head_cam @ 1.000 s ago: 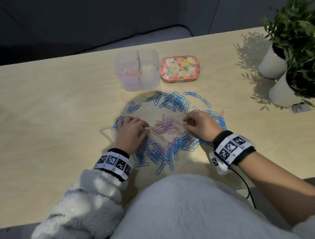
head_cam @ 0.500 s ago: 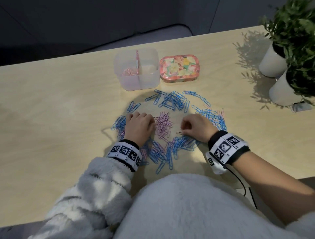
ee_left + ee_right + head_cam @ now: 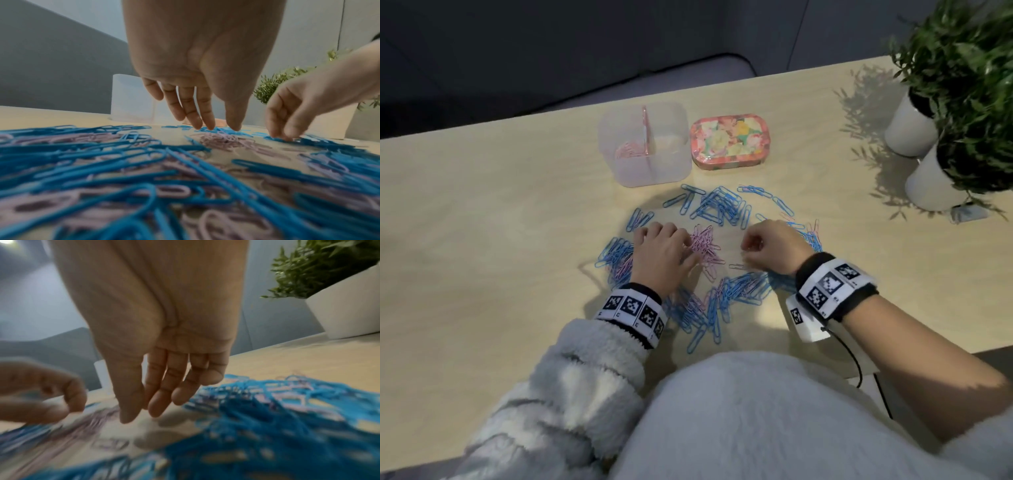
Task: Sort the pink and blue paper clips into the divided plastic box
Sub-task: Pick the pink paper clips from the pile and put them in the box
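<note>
Hands work low over the counter: left hand, fingers straight, presses against the pink paper clips heaped centrally; right hand, fingers loosely extended, holds nothing I can make out; blue paper clips ring both. Gathering seems underway; next, pinch the pinks and carry them to the divided plastic box's left compartment, where some pinks lie.

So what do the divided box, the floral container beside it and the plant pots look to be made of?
Divided box: frosted translucent plastic; pink clips show through its wall. Floral container: probably a printed tin with a glossy lid, though plastic is possible. Plant pots: smooth matte white, ceramic or plastic; cannot tell which.
</note>
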A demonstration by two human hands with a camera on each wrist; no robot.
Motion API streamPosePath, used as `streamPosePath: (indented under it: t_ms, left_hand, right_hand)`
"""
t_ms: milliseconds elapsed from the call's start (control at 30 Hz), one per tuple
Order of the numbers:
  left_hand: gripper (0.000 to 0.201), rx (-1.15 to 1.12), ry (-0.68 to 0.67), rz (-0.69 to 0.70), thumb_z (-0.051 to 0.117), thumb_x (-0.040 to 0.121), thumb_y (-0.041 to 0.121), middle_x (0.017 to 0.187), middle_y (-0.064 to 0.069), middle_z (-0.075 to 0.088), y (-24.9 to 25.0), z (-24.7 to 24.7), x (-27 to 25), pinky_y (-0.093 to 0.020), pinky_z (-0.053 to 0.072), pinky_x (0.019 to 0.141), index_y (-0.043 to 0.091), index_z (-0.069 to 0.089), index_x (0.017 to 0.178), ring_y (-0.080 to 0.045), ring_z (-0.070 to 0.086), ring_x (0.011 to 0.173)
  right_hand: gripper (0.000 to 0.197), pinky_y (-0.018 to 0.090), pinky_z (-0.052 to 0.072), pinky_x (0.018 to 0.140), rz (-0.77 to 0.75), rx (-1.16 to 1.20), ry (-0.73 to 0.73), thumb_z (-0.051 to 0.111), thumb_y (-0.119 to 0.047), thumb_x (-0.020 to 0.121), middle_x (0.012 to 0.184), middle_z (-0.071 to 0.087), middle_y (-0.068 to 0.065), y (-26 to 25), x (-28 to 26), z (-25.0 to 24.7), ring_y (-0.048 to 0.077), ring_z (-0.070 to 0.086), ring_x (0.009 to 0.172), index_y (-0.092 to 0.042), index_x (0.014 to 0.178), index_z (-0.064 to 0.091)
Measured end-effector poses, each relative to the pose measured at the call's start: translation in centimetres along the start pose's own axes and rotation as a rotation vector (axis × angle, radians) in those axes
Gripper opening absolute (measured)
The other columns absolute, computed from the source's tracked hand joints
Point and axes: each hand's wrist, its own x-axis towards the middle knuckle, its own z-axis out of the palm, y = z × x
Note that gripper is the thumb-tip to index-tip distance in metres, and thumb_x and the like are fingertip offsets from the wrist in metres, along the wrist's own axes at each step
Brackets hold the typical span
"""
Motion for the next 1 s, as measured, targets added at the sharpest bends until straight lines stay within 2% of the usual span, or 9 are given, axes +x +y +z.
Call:
streamPosePath:
  t_ms: [233, 333, 400, 533, 633, 700, 800, 900, 1000]
  left_hand:
    - [0.038, -0.067, -0.063, -0.069, 0.063, 0.076, 0.052, 0.105, 0.002, 0.055, -3.0, -0.1, -2.1, -0.037, 0.026, 0.09, 0.025, 0.056, 0.101, -0.025, 0.044, 0.107]
    - [0.035, -0.106, -0.056, -0.095, 0.066, 0.074, 0.051, 0.102, 0.002, 0.054, -4.3, -0.3, -3.1, -0.036, 0.027, 0.086, 0.024, 0.059, 0.095, -0.024, 0.046, 0.104]
    - [0.036, -0.09, -0.071, -0.111, 0.065, 0.073, 0.054, 0.104, 0.004, 0.054, -4.7, -0.5, -3.3, -0.036, 0.027, 0.086, 0.026, 0.059, 0.095, -0.022, 0.044, 0.105]
    - [0.034, -0.096, -0.036, -0.115, 0.062, 0.078, 0.05, 0.107, 0.002, 0.055, -4.0, -0.6, -3.1, -0.039, 0.028, 0.089, 0.025, 0.061, 0.101, -0.025, 0.045, 0.107]
    - [0.052, -0.093, -0.066, -0.066, 0.063, 0.078, 0.049, 0.119, -0.001, 0.053, -2.5, -0.5, -2.2, -0.039, 0.03, 0.094, 0.023, 0.054, 0.122, -0.026, 0.044, 0.113]
    - [0.066, -0.122, -0.123, -0.037, 0.068, 0.076, 0.043, 0.128, -0.005, 0.048, -1.7, -0.4, -1.3, -0.037, 0.032, 0.099, 0.018, 0.044, 0.132, -0.026, 0.043, 0.117]
    - [0.06, -0.221, -0.208, -0.018, 0.074, 0.072, 0.031, 0.122, -0.009, 0.047, -0.8, -0.4, 0.0, -0.033, 0.038, 0.096, 0.012, 0.049, 0.124, -0.025, 0.046, 0.112]
    - [0.044, -0.208, -0.224, 0.01, 0.077, 0.069, 0.026, 0.11, -0.01, 0.05, -0.4, -0.7, 0.9, -0.032, 0.042, 0.087, 0.01, 0.058, 0.106, -0.026, 0.052, 0.099]
    - [0.045, -0.212, -0.224, 0.032, 0.074, 0.073, 0.021, 0.109, -0.012, 0.054, -0.1, -1.0, 1.3, -0.034, 0.043, 0.087, 0.01, 0.062, 0.115, -0.029, 0.056, 0.098]
  right_hand:
    - [0.013, 0.028, 0.04, 0.068, -0.09, 0.037, 0.075, 0.07, -0.021, 0.078, 0.079, 0.058, -0.001, -2.5, 1.5, 1.8, 0.017, 0.054, 0.076, -0.01, 0.083, 0.065]
    - [0.046, 0.033, 0.043, 0.086, -0.145, 0.036, -0.017, 0.074, -0.035, 0.074, 0.11, 0.054, 0.005, -3.8, 2.2, 1.4, 0.02, 0.052, 0.101, -0.013, 0.112, 0.059]
    - [0.067, 0.036, 0.039, 0.098, -0.23, -0.146, -0.09, 0.073, -0.046, 0.071, 0.126, 0.046, 0.005, -4.5, 2.5, 1.9, 0.021, 0.042, 0.118, -0.018, 0.127, 0.05]
    - [0.049, 0.036, 0.037, 0.097, -0.374, -0.375, -0.069, 0.06, -0.042, 0.084, 0.126, 0.047, 0.004, -5.2, 2.4, 3.2, 0.023, 0.039, 0.119, -0.02, 0.127, 0.051]
    - [0.044, 0.033, 0.035, 0.098, -0.328, -0.199, -0.056, 0.062, -0.03, 0.086, 0.121, 0.051, 0.006, -4.6, 2.3, 2.7, 0.024, 0.043, 0.117, -0.014, 0.125, 0.054]
    - [0.057, 0.033, 0.034, 0.1, -0.272, -0.115, -0.072, 0.072, -0.028, 0.078, 0.123, 0.05, 0.01, -3.7, 2.3, 2.0, 0.026, 0.043, 0.118, -0.009, 0.128, 0.052]
    - [0.073, 0.036, 0.037, 0.099, -0.254, -0.173, -0.108, 0.081, -0.033, 0.065, 0.124, 0.045, 0.011, -3.0, 1.9, 1.8, 0.026, 0.039, 0.116, -0.006, 0.125, 0.05]
    - [0.056, 0.038, 0.04, 0.096, -0.269, -0.226, -0.084, 0.073, -0.031, 0.07, 0.119, 0.044, 0.011, -3.4, 2.0, 2.7, 0.027, 0.039, 0.113, -0.009, 0.117, 0.052]
    - [0.041, 0.041, 0.04, 0.095, -0.283, -0.189, -0.083, 0.067, -0.023, 0.079, 0.113, 0.047, 0.012, -4.1, 2.3, 3.4, 0.028, 0.044, 0.108, -0.01, 0.117, 0.059]
